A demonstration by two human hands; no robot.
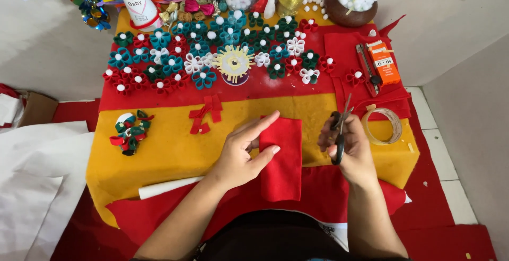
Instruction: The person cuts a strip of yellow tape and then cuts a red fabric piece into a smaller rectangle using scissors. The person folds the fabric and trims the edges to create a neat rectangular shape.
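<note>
On the yellow tabletop point(175, 149), left hand point(241, 155) pinches one folded red felt piece point(283, 160); right hand point(352, 147) grips one pair of scissors point(339, 128) beside one tape roll point(383, 125).

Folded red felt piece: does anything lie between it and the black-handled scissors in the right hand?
Nothing visible does. The black-handled scissors in the right hand sit beside the folded red felt piece, held by the left hand; only yellow felt between.

Red felt piece point(282, 160) lies on a yellow felt cloth point(169, 149), beside black-handled scissors point(339, 128) and an orange box point(383, 62).
</note>
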